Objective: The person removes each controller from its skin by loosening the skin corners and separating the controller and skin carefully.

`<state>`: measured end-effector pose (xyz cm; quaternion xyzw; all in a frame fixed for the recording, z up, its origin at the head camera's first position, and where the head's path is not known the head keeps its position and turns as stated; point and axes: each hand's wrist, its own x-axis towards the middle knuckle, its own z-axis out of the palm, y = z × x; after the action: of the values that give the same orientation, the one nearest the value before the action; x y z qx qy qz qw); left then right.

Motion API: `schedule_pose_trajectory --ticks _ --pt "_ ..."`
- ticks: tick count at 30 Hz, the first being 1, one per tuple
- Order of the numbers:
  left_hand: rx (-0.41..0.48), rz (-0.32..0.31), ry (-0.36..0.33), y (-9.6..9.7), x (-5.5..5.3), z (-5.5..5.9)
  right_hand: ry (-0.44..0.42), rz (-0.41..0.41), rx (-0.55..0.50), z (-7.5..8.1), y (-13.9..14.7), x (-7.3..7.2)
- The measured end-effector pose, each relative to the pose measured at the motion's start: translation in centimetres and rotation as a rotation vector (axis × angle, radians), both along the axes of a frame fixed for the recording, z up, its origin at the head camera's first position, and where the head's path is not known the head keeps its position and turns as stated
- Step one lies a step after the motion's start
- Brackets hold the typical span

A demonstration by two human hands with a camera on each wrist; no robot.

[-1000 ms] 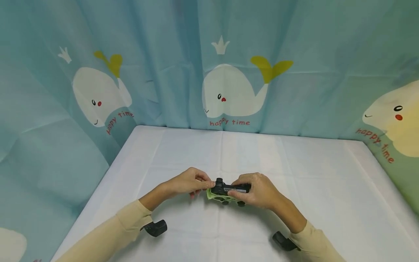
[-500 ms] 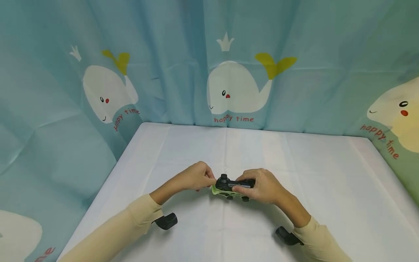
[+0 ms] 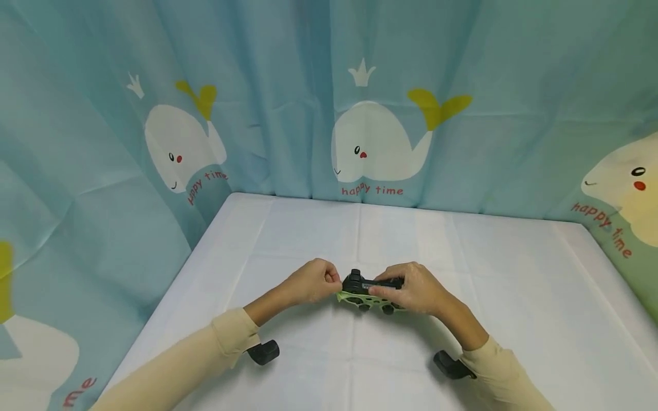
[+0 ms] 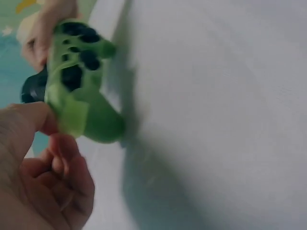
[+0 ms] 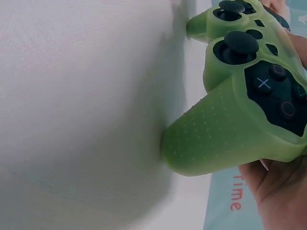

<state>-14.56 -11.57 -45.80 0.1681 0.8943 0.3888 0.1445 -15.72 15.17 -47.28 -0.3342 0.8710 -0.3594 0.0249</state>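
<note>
A black game controller [image 3: 353, 282] wears a light green silicone cover [image 5: 206, 129], its thumbsticks and buttons showing through the cutouts. My right hand [image 3: 418, 287] grips the controller by its right part, thumb along the near side and fingers over the back. At the opposite end, my left hand [image 3: 315, 281] pinches the cover's edge between thumb and forefinger; a paler flap of cover [image 4: 74, 117] shows right at those fingertips in the left wrist view. The black shoulder part sticks out of the cover there. Both grips point down close over the table.
The white cloth-covered table [image 3: 308, 228] reaches back to a blue curtain [image 3: 288, 114] printed with whales. A black wrist device [image 3: 264, 352] hangs below the left sleeve, and another black device [image 3: 452, 365] below the right one.
My left fingers have curled in more tightly at the cover's edge. The controller has tilted slightly, showing more of its green face. The head view has shifted a little.
</note>
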Motion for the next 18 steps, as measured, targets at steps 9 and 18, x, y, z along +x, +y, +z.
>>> schedule_pose_trajectory --ticks 9,18 --pt "-0.043 -0.166 0.810 -1.6 1.8 -3.7 -0.125 -0.010 -0.022 -0.4 -1.0 -0.9" --pt "-0.316 -0.227 1.400 0.1 1.5 -3.9 -0.168 -0.035 -0.067 -0.2 0.0 -2.0"
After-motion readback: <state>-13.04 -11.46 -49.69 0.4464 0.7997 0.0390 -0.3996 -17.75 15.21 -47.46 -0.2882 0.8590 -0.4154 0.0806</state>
